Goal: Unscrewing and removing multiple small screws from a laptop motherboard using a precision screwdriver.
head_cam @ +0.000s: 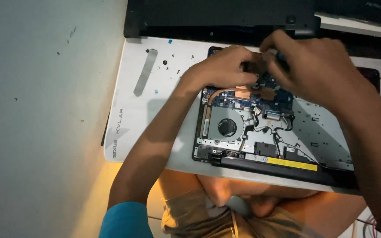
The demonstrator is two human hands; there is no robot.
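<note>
On the white desk mat [133,119], left hand [221,70] and right hand [314,66] pinch something hidden above the open laptop's motherboard [248,99]; gentle, even pulling seems wise.

Dim, warm light; motion blur softens both hands' fingers [267,57]; shadow falls below them; faint glare left of them.

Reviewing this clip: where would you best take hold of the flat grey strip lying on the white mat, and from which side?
Probably from above, at the upper end of the grey strip. It lies flat and thin on the white mat, so pinch its long edges. That end sits away from both hands, though small screws lie close beside it.
</note>
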